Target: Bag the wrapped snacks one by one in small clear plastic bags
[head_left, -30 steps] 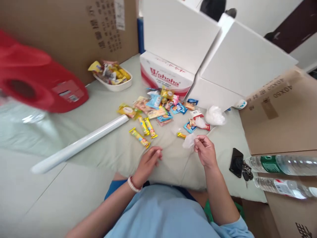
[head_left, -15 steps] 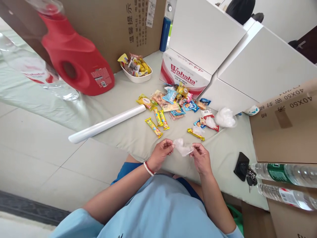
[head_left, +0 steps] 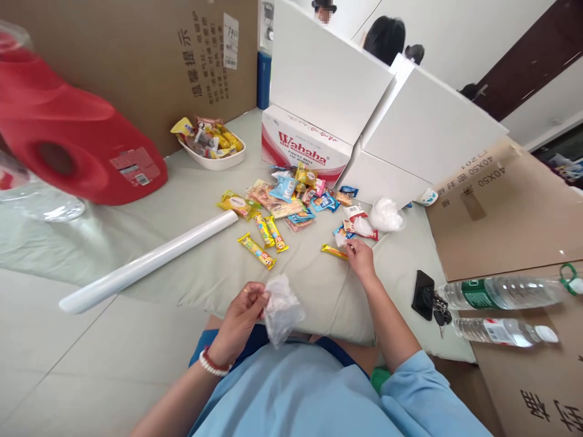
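Observation:
A clear thin plastic bag [head_left: 283, 309] hangs from my left hand [head_left: 243, 312], pinched at its upper edge between thumb and fingers, above the table's front edge. My right hand [head_left: 361, 258] reaches forward over the table. Its closed fingertips are on a small crumpled piece of plastic film [head_left: 340, 240], just above a yellow snack packet [head_left: 334, 250]. Left of that lie several yellow snack bars [head_left: 257, 251]. Behind them is a pile of wrapped snacks [head_left: 291, 200]. A larger wad of clear plastic [head_left: 386, 215] lies right of the pile.
A white roll [head_left: 150, 261] lies at the left, near a red jug [head_left: 82, 133]. An oval white dish [head_left: 214, 162] holds wrapped snacks. A Wahaba box [head_left: 305, 145] and white panels [head_left: 332, 60] stand behind. At right are a black phone [head_left: 423, 295], keys [head_left: 441, 309] and two bottles [head_left: 505, 293].
My right hand has let go of the plastic bag and moved forward to the crumpled film. My left hand has moved left and lower with the bag, which now hangs spread out. The view has shifted.

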